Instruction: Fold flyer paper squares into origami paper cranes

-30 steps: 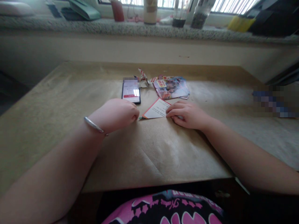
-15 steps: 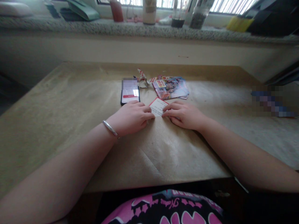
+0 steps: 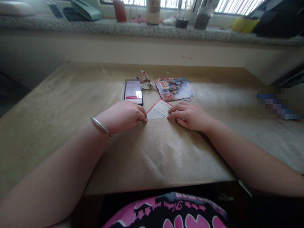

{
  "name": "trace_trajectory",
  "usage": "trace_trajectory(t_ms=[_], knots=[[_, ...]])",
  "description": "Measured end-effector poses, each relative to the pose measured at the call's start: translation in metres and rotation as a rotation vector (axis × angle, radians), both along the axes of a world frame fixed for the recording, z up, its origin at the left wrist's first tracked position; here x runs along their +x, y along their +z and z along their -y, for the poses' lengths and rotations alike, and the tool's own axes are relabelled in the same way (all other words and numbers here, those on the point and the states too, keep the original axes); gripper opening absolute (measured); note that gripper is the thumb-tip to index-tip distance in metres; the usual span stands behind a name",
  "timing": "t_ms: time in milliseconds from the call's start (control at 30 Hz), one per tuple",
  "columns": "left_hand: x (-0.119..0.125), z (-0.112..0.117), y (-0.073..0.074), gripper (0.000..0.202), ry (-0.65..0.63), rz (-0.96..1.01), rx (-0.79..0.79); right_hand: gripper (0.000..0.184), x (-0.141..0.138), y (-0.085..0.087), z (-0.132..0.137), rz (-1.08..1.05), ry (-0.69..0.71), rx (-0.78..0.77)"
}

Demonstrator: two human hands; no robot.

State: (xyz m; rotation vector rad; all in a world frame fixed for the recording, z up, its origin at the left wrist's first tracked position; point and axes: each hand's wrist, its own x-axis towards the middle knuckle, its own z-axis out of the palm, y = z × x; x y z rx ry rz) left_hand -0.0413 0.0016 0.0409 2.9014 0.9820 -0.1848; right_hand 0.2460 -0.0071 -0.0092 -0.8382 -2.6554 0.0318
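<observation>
A small sheet of white printed paper (image 3: 158, 110) with red edges lies on the table, folded to a roughly triangular shape with its point away from me. My left hand (image 3: 127, 116), a silver bangle at its wrist, has its thumb and fingers closed at the paper's left corner. On the right side, my right hand (image 3: 190, 115) rests with its fingers stretched over the paper, pressing it to the table. Beyond my left hand lies a phone (image 3: 133, 95) with its screen lit. A stack of colourful printed sheets (image 3: 175, 89) lies just behind the paper.
Crumpled torn wrapping (image 3: 147, 83) sits between phone and stack. A dark blurred item (image 3: 277, 106) lies at the table's right. Bottles and jars (image 3: 153, 12) stand on the granite sill (image 3: 118, 28) behind. The table (image 3: 152, 152) has a wrinkled beige cover.
My left hand has slid left along the paper to its left corner, uncovering more of the printed face. My right hand has barely shifted.
</observation>
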Motion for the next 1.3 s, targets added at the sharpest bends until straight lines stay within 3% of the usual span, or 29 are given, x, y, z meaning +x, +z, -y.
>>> trace_trajectory(t_ms=[233,867,1100,1233,1300], knots=[[-0.012,-0.002,0.004,0.036,0.052,-0.057,-0.026,0.023,0.01,0.004,0.0,-0.009,-0.039,-0.025],[-0.016,-0.001,0.004,0.032,0.104,-0.068,-0.042,0.019,0.052,0.014,-0.01,0.047,-0.097,-0.215],[-0.021,-0.007,0.001,0.03,0.122,-0.029,-0.116,0.019,0.054,0.018,-0.008,0.073,-0.119,-0.23],[-0.011,-0.002,0.002,0.03,0.214,-0.062,-0.034,0.015,0.045,0.014,-0.008,0.018,-0.115,-0.222],[-0.003,0.003,0.001,0.03,0.218,-0.041,0.051,0.013,0.038,0.01,-0.007,-0.023,-0.231,-0.2]])
